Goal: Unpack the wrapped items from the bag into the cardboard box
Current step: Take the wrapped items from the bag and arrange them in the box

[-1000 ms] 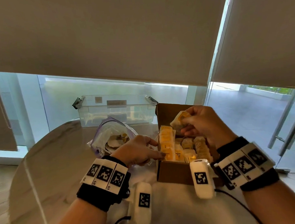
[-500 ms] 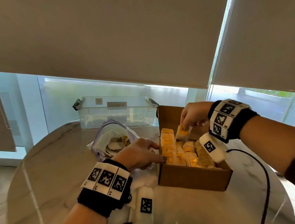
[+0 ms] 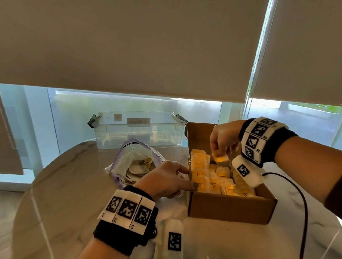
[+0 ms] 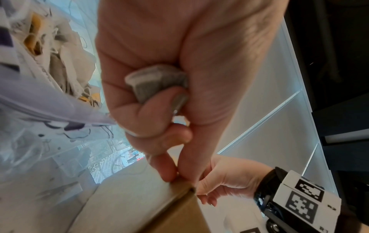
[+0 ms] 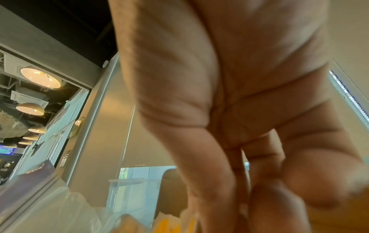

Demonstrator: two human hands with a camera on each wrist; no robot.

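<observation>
From overhead, your right hand (image 3: pixel 223 138) pinched a packet (image 3: pixel 220 158) above the box (image 3: pixel 228 207), fingertips clamped on its top edge. Only your left wrist camera showed your left hand (image 4: pixel 159 78) with a grey wad (image 4: pixel 157 82) tucked under its curled fingers, index finger and thumb meeting on the box's (image 4: pixel 175 209) wall. The bag (image 3: pixel 134 162) lay just left of those fingers; a bin (image 3: pixel 136 129) stood beyond. Your right wrist camera showed mostly palm (image 5: pixel 229 94), blurred, hiding the packet.

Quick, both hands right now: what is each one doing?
Left hand: fingers curled, thumb and finger pinching the cardboard box side wall.
Right hand: pinching a yellow wrapped packet above the box.
</observation>
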